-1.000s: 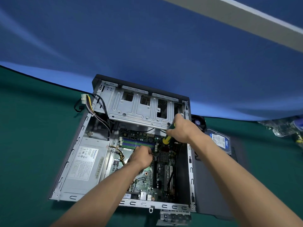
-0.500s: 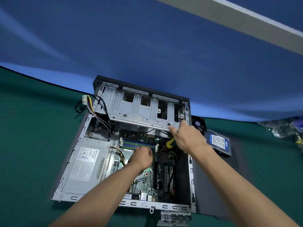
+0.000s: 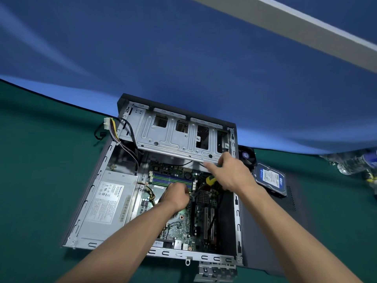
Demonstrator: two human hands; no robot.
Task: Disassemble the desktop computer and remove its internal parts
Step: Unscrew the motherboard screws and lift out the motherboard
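Computer case (image 3: 236, 225) centre frame, open | hard drive (image 3: 270, 179) out, right of case | power supply (image 3: 111, 203), motherboard (image 3: 181, 221) remain | left hand (image 3: 176, 196) curled on board, contents hidden | right hand (image 3: 228, 173) grasps yellow screwdriver (image 3: 210, 180)

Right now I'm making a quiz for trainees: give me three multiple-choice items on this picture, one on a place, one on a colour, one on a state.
1. Where does the hard drive lie?
A inside the case
B on the dark panel right of the case
C on the power supply

2. What colour is the screwdriver handle?
A red
B white
C yellow

3. How stands the drive cage?
A swung up
B removed
C flat over the board

Key: B, it lies outside the case's right wall; C, yellow shows under the right hand; A, it tilts up, baring the motherboard.
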